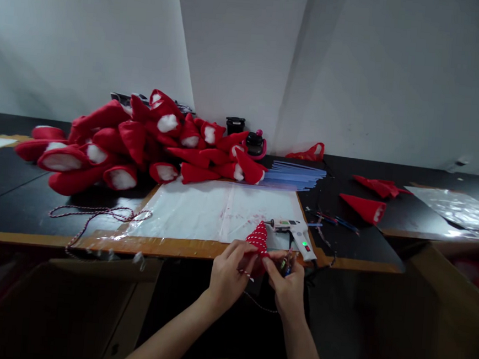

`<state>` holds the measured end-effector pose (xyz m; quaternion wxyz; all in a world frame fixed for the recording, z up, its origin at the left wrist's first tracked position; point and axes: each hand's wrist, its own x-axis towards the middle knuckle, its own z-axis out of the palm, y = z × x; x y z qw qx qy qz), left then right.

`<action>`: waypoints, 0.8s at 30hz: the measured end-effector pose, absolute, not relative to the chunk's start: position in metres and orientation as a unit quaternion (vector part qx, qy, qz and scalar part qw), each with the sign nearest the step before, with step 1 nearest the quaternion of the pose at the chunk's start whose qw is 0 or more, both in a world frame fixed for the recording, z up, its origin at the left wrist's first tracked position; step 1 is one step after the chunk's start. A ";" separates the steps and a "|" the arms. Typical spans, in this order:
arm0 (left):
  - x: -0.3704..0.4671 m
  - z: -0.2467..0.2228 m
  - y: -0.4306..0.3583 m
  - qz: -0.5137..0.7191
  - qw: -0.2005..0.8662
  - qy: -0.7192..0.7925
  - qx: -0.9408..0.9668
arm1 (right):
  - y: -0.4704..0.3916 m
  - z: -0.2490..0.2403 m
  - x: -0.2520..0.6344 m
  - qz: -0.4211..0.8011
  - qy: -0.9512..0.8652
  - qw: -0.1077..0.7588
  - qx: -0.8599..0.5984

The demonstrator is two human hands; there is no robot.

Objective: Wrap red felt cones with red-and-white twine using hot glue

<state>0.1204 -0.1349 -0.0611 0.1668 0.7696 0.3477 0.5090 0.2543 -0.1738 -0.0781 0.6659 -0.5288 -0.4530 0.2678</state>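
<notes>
A small red felt cone [257, 237], wound with red-and-white twisted cord, stands tip up at the table's front edge. My left hand [229, 271] is closed round its lower left side, and a short white cord end shows below the fingers. On the cone's right, my right hand [289, 287] pinches at the lowest turn of cord. Something small and shiny sits in the right palm, too blurred to name. Just behind the hands lies a white glue gun [295, 231], its nozzle close to the cone and a green light on its handle. Fingers hide the cone's base.
Stuffed red felt cones [114, 139] are heaped at the back left. Blue glue sticks [295, 176] lie behind a white sheet [187, 214]. Loose cord [96, 211] hangs over the left front edge. Another red cone [361, 208] and pens [336, 219] lie right; open cardboard boxes [138, 310] stand below.
</notes>
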 end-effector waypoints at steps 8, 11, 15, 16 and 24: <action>0.119 -0.072 -0.144 0.532 0.213 0.276 0.772 | -0.184 -0.066 0.248 0.073 -0.582 0.619 -0.523; 0.117 -0.072 -0.144 0.530 0.238 0.270 0.768 | -0.186 -0.064 0.250 0.043 -0.616 0.598 -0.511; 0.114 -0.068 -0.145 0.551 0.314 0.344 0.693 | -0.184 -0.066 0.255 0.085 -0.583 0.604 -0.537; 0.113 -0.068 -0.146 0.554 0.331 0.362 0.673 | -0.183 -0.067 0.256 0.102 -0.564 0.606 -0.551; 0.111 -0.074 -0.139 0.505 0.272 0.375 0.728 | -0.184 -0.068 0.254 0.119 -0.572 0.601 -0.545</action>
